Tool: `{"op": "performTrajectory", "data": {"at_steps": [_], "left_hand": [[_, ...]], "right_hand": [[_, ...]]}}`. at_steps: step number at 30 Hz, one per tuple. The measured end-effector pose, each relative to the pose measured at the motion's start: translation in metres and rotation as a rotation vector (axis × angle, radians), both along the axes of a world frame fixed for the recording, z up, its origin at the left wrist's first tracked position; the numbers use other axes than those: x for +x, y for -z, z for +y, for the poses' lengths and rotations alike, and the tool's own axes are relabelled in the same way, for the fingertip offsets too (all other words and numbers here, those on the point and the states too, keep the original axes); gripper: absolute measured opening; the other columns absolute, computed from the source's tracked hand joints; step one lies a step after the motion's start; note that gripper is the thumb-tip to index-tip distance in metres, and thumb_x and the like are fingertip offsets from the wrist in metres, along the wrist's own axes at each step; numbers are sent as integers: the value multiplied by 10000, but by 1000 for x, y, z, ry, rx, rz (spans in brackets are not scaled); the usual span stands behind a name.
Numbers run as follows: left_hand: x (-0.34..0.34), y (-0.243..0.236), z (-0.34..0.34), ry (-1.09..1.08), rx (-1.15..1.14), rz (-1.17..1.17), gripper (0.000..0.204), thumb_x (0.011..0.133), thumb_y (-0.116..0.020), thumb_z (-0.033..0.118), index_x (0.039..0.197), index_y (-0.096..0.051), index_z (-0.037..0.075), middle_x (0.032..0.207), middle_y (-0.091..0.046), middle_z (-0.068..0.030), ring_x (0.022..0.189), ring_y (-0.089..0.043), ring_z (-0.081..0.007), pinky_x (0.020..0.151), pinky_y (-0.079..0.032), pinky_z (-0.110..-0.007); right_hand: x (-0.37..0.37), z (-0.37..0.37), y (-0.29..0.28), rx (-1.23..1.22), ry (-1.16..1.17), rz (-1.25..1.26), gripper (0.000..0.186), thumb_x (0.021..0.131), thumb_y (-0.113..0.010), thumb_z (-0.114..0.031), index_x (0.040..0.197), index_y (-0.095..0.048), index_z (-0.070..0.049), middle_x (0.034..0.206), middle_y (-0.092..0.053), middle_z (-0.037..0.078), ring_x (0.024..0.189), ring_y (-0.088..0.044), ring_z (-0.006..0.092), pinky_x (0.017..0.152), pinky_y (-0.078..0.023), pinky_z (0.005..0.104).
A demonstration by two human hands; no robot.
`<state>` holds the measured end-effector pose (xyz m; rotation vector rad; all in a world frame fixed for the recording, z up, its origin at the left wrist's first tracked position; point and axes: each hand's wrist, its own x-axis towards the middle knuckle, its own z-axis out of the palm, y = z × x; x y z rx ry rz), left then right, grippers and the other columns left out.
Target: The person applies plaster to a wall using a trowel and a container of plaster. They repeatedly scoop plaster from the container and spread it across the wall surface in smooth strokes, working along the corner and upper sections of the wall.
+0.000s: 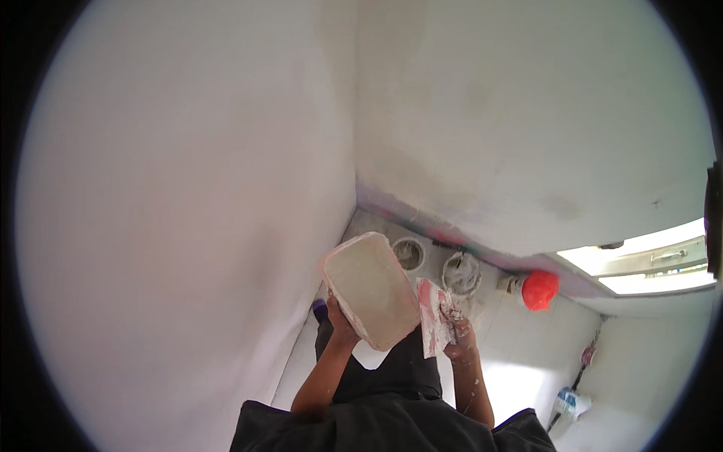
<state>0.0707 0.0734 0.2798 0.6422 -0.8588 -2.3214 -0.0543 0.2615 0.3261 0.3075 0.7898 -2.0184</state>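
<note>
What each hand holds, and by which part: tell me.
The left hand grips the tray by its left side; the right hand holds the smeared flat tool by its right side.

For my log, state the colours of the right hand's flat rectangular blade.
The flat blade: pinkish red with white smears; head view.

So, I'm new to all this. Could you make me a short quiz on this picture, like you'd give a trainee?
1. Which hand holds the rectangular tray?
2. True or false: in the picture, the bright red bundle lies to the left of both round buckets.
3. Multiple choice: what is in the right hand?
A) a hammer
B) a white-smeared flat tool
C) a coiled rope

Key:
1. The left hand.
2. False: it lies to the right of both.
3. B.
</note>
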Motion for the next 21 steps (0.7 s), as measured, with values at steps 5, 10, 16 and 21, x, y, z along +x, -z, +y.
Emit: {"op": "performTrajectory", "data": {"at_steps": [5, 10, 16, 21], "left_hand": [[-39, -68, 22, -25, -68, 196, 610, 896, -338, 535, 1349, -329, 127, 1255, -477, -126, 1138, -513, -273, 888, -495, -424], [-41, -108, 49, 29, 193, 338, 653, 889, -347, 564, 1357, -333, 109, 1286, -472, -127, 1137, -515, -275, 884, -492, -420], [-58, -123, 78, -131, 155, 437, 641, 896, -342, 545, 1340, -363, 84, 1272, -489, -115, 1089, -546, -272, 870, -495, -417], [-49, -137, 61, -354, 239, 395, 607, 903, -348, 521, 1305, -402, 69, 1222, -521, -122, 1054, -559, -258, 855, -497, -407]], "right_hand": [[-26, 9, -57, -197, -88, 181, 474, 887, -577, -218, 1299, -429, -38, 1237, -527, 74, 1100, -542, 181, 930, -458, 345], [-73, 13, -32, -137, -71, 179, 577, 855, -590, -285, 1337, -397, -32, 1315, -484, 65, 1217, -451, 196, 1027, -365, 377], [-140, 31, -116, -32, 233, 480, 452, 889, -575, -162, 1300, -422, -55, 1222, -531, 52, 1138, -505, 153, 904, -436, 320], [-128, -24, -167, 164, 263, 870, 398, 886, -569, -108, 1251, -423, -42, 1119, -552, 40, 1010, -580, 165, 733, -507, 261]]}}
